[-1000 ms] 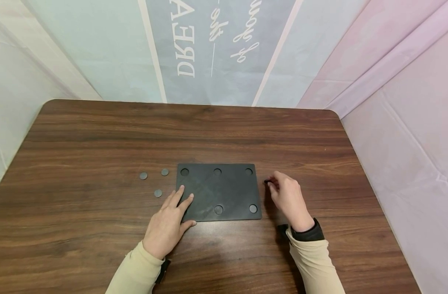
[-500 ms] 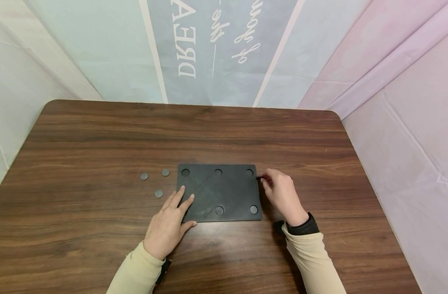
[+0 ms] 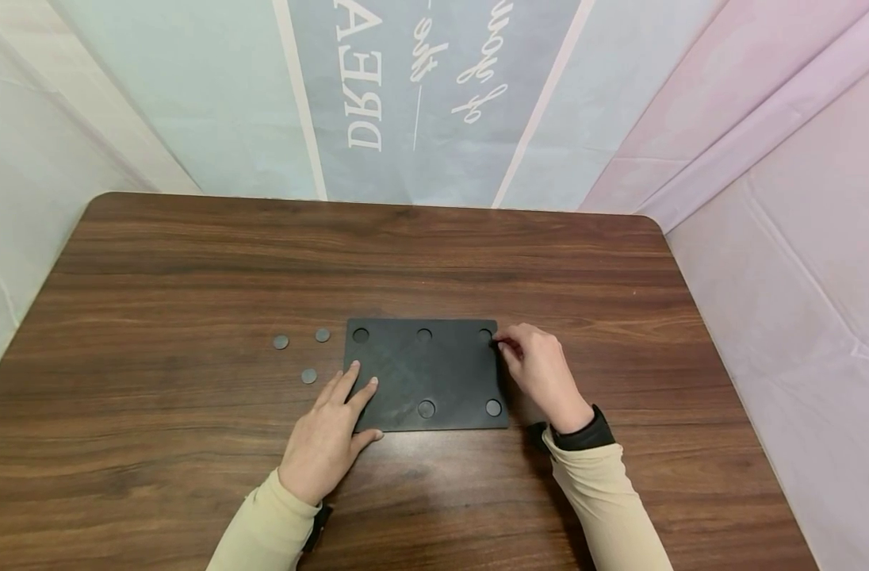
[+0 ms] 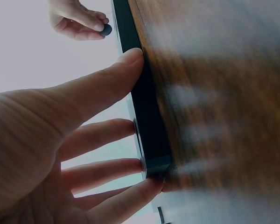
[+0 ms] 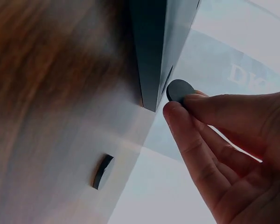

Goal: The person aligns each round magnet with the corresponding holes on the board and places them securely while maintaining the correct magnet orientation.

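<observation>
My left hand (image 3: 322, 450), fingers (image 3: 364, 394) spread, rests on the board (image 3: 442, 369), apparently preventing slip on the counter (image 3: 434, 500), while my right hand (image 3: 544, 371) pinches a disc (image 5: 178, 89) by its edge near the far-right recess (image 3: 485, 335), presumably for clearance.

Before a backdrop (image 3: 434, 95), the worktop (image 3: 406, 262) bears a recessed board (image 3: 449, 369), three loose discs (image 3: 309, 376) left of it, one disc (image 3: 493, 408) in its near-right corner, the left hand (image 3: 323, 440) on its left end, the right hand (image 3: 541, 369) with another disc (image 5: 179, 89) at its far-right corner.
</observation>
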Available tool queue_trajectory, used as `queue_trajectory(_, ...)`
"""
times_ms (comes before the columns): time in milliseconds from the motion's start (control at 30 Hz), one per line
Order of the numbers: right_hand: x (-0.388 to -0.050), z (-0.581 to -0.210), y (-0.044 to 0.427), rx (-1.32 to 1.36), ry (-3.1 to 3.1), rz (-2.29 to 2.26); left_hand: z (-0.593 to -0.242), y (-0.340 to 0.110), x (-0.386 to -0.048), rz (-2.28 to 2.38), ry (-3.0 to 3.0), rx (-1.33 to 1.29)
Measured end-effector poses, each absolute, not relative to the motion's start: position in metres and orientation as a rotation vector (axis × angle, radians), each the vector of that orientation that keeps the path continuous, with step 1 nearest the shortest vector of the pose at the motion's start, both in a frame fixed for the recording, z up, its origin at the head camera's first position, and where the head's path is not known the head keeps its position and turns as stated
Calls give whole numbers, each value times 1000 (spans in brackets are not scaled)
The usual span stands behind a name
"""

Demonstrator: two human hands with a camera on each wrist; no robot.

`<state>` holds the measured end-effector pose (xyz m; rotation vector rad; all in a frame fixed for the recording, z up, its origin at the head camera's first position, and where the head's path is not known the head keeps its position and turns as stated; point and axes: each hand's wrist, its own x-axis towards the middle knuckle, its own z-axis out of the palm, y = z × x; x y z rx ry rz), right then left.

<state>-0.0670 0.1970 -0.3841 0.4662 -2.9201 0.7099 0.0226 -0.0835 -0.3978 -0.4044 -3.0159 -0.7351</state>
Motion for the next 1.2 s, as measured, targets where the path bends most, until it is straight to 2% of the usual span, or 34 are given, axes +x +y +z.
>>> queue_trajectory(1200,-86,-384,184,526,-2957,723,-398,-83,23,-727,-3054,-388)
